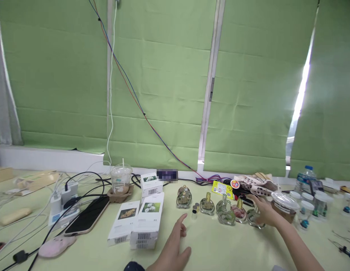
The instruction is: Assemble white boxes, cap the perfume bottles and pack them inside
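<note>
My right hand (262,211) is closed around a round glass perfume bottle (251,218) at the right end of a group of similar bottles; its fingers hide part of the bottle. Next to it stand a pinkish perfume bottle (239,214) with a gold neck and a greenish one (226,217). Farther left are a gold-necked bottle (207,205) and round bottles (184,197) that overlap in view. My left hand (175,242) rests low over the table, empty, with thumb and index finger apart. Small dark and gold caps (195,210) lie just beyond its fingertips.
White printed boxes (146,222) stand left of my left hand, near a phone (89,214), a power strip (63,216) with tangled cables and a plastic cup (121,180). To the right are a lidded tub (285,205), several small jars (306,210) and a water bottle (306,178).
</note>
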Tool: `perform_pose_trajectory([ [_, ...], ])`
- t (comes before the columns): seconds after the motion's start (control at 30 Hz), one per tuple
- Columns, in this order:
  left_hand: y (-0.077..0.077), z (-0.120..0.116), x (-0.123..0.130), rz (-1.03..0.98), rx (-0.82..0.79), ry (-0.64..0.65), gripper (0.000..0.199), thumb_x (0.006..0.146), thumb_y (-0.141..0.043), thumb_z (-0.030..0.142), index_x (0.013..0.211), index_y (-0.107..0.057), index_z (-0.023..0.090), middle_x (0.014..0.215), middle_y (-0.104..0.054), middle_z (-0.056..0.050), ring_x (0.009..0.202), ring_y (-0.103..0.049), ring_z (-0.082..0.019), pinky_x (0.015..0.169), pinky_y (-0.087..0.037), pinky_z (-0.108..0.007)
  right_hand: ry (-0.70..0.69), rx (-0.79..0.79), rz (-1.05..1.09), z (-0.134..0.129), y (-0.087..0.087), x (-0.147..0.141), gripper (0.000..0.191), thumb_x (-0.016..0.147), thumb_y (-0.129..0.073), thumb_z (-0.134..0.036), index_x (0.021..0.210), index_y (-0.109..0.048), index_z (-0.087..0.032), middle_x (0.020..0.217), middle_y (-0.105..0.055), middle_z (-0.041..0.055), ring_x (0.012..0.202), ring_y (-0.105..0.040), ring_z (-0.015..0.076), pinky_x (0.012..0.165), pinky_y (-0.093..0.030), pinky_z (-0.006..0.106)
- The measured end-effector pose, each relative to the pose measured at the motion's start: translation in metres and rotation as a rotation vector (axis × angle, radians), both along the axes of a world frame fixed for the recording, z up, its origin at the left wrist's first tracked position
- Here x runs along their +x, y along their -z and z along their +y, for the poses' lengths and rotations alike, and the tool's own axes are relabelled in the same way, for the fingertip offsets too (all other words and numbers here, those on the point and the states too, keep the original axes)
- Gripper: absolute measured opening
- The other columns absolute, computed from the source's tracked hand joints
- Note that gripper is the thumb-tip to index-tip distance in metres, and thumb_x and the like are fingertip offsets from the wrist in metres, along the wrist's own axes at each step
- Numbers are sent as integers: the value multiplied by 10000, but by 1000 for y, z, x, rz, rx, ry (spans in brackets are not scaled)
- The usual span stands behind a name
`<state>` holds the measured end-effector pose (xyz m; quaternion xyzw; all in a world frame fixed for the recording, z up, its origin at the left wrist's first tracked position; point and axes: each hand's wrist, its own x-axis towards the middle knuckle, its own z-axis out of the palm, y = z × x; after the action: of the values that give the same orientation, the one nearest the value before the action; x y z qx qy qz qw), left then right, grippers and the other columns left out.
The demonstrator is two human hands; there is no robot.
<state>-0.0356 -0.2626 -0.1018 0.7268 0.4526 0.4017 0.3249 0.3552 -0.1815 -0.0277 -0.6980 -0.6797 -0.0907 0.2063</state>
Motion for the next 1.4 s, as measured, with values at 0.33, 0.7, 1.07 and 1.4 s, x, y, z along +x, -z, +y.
perform_pose_trajectory([
  [0.33,3,-1,-1,-17,36,-127,739,762,-505,103,1430,-194,152,1401,-336,-172,1294,-384,-266,1127,-251,-452,-647,7,275,-10,-25,-184,379,827,-518,-161,1201,-523,-224,961,-662,50,855,-642,204,789,-490,328],
  [0.7,-2,4,-2,78,31,-270,736,700,-487,36,1391,-234,57,1437,-272,-210,1403,-204,-299,1173,-114,-471,-442,31,195,28,10,-271,414,770,-571,-39,1153,-567,-197,1087,-641,131,1060,-554,314,845,-405,373],
  [1.07,0,5,-1,49,81,-338,728,691,-508,63,1384,-285,73,1452,-306,-197,1411,-229,-283,1182,-143,-427,-622,-137,150,43,-2,-253,296,727,-672,-85,984,-621,-222,942,-688,9,871,-621,190,732,-354,269],
  [1.4,-1,13,-5,54,105,-300,785,735,-497,61,1470,-224,109,1597,-93,-132,1471,-19,-251,1190,-44,-459,-669,-221,-129,34,-19,-222,431,684,-549,84,973,-710,-191,1025,-717,122,1028,-592,285,792,-358,336],
])
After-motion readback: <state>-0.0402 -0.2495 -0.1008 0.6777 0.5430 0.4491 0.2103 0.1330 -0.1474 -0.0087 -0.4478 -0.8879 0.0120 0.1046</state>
